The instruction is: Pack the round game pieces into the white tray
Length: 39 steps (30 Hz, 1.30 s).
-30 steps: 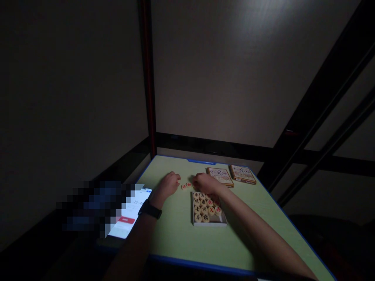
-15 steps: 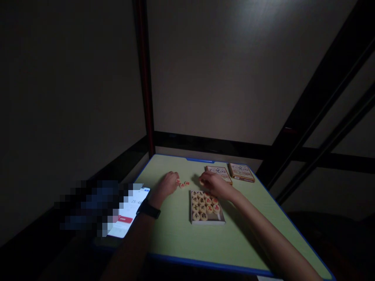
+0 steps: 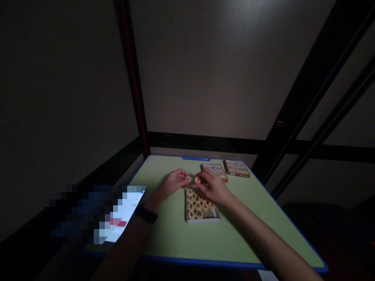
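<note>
Just beyond an open box (image 3: 203, 220), my two hands are close together over the table. My left hand (image 3: 175, 182), with a dark band on its wrist, pinches a small round xiangqi piece (image 3: 188, 178) between thumb and fingers. Between the fingertips of my right hand (image 3: 213, 187) is another xiangqi piece (image 3: 197, 180) with a red mark facing up. The box holds rows of round pieces with black or red characters, such as a black-marked piece (image 3: 191, 215). Its front right corner is bare, and my right hand hides part of its back rows.
Two closed printed boxes lie at the back right, a nearer box (image 3: 215, 170) and a farther box (image 3: 236, 168). A lit phone (image 3: 124, 218) stands by the left edge of the green table (image 3: 175, 238), which has a blue rim. Walls rise behind it.
My left hand has moved right and picked up a piece; the loose red pieces beside it no longer show on the table. My right hand has come nearer to it. The view has shifted slightly.
</note>
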Each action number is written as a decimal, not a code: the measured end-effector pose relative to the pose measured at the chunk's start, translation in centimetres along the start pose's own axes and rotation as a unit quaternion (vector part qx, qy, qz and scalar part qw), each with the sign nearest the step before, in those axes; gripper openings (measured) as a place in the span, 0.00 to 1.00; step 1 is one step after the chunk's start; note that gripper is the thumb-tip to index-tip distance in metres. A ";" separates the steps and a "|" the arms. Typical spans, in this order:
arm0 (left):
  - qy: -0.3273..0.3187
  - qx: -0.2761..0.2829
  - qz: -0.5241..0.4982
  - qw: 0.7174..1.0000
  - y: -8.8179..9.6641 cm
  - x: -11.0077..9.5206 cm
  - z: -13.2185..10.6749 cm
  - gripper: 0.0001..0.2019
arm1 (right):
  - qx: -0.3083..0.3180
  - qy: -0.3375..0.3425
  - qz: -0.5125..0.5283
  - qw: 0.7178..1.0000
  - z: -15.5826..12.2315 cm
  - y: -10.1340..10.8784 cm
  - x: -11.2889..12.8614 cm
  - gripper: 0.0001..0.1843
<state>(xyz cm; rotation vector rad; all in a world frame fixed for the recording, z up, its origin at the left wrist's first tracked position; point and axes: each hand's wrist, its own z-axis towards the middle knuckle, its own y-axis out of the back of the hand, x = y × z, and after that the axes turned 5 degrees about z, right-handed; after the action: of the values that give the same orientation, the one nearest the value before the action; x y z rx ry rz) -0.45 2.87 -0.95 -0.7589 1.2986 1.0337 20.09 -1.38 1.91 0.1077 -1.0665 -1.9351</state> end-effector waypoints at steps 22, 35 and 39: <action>0.089 0.042 -0.113 0.989 -0.6 -1.2 -1.0 0.27 | 0.089 -0.042 -0.072 0.993 -0.1 -0.4 1.0 0.10; 0.077 0.081 -0.132 0.985 -0.5 -1.7 -1.2 0.27 | 0.053 0.004 -0.014 0.999 0.0 0.1 0.7 0.08; 0.055 0.108 -0.176 0.977 -0.6 -2.3 -1.7 0.24 | -0.002 0.051 0.037 0.998 0.1 0.1 1.5 0.11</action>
<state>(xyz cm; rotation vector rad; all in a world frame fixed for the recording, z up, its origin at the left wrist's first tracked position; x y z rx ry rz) -0.43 0.71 0.97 -0.8496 1.2883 0.5636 19.20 -2.47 2.50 0.1606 -0.9869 -1.8450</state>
